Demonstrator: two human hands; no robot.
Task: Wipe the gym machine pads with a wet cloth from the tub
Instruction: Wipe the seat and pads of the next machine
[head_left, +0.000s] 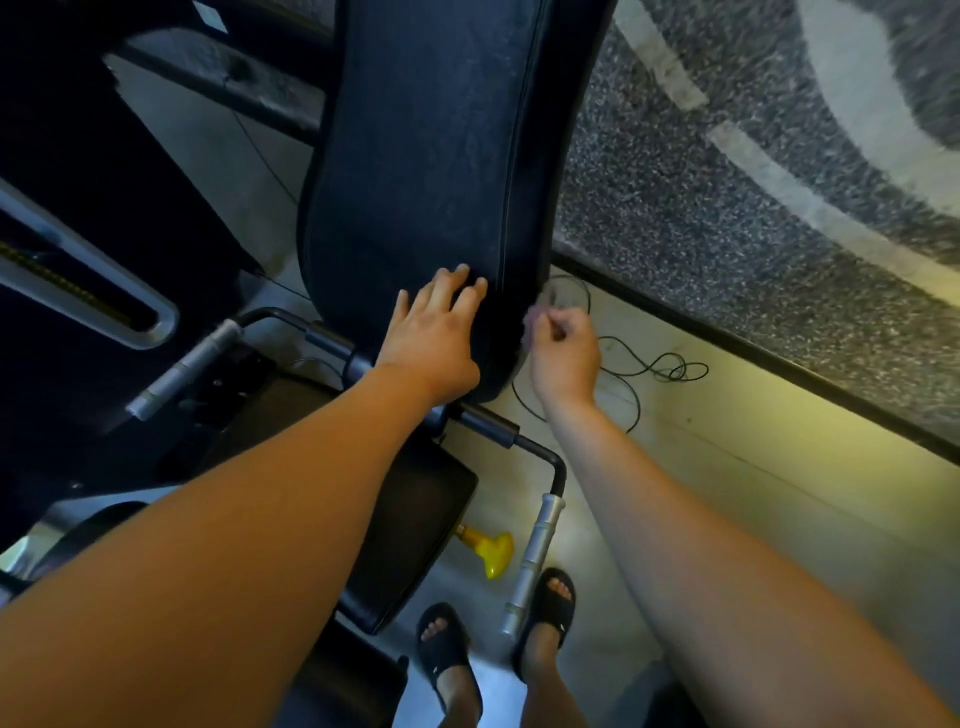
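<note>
A long black back pad (426, 156) of the gym machine rises from the centre to the top of the view. My left hand (434, 338) lies flat on its lower end, fingers spread. My right hand (563, 353) is closed beside the pad's lower right edge, pinching a small pale cloth (535, 318) that is blurred and mostly hidden in the fist. Below the hands sits the black seat pad (410, 525), partly covered by my left forearm. The tub is not in view.
Silver-gripped handles (532, 558) (182, 366) stick out either side of the seat. A yellow adjustment knob (493, 553) sits under the seat. A black cable (649, 369) coils on the pale floor. Speckled rubber flooring (753, 208) lies right. My sandalled feet (447, 649) stand below.
</note>
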